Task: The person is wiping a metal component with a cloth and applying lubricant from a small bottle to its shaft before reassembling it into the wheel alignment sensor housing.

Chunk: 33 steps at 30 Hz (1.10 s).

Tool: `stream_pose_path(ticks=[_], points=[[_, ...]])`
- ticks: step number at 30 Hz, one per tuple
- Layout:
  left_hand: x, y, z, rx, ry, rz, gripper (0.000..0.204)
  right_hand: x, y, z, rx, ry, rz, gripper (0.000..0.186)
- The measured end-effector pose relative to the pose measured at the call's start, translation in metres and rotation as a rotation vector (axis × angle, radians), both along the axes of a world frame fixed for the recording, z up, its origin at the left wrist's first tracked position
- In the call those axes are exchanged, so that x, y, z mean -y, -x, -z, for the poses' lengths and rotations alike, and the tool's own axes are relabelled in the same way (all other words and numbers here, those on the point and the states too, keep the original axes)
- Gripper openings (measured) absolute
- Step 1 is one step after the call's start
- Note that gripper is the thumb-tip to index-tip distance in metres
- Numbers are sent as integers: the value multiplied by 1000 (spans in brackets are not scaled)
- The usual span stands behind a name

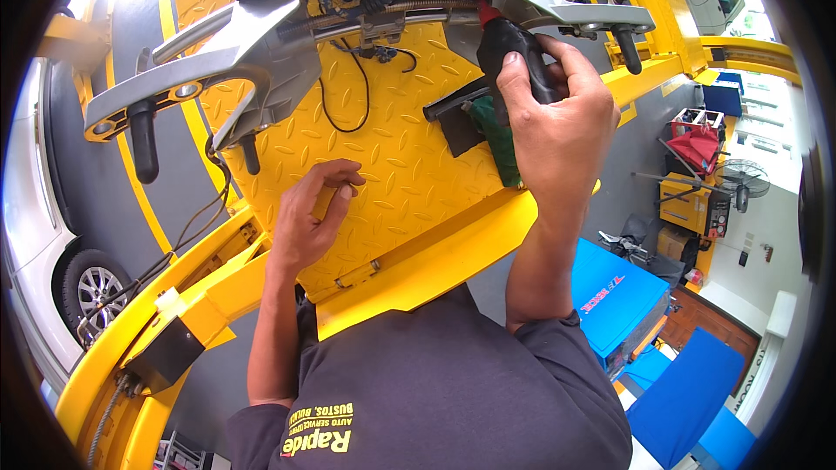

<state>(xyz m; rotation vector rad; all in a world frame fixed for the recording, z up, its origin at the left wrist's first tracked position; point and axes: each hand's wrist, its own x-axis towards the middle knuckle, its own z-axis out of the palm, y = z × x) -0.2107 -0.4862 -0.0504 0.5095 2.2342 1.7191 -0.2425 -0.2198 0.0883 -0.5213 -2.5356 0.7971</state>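
Note:
My right hand grips a black squeeze bottle with a red nozzle. The nozzle points up at the far side, at or very near a long coil spring on a grey metal frame; whether it touches, I cannot tell. Over the yellow tread plate, my left hand hovers with its fingers loosely bent, a gap at the thumb and nothing visible in it. Black pegs stick out from the frame's curved arms. A thin black cable loops down from its middle.
A green cloth and a flat black piece lie beside my right hand. The yellow plate ends in a raised lip close to my body. Yellow lift beams flank me. A white car stands left, a blue box right.

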Motion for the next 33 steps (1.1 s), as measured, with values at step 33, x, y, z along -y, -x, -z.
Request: stream_pose_path(ticks=[33], points=[[-27, 6, -25, -100, 56, -7, 54, 2, -41, 68, 266, 540, -583, 41]])
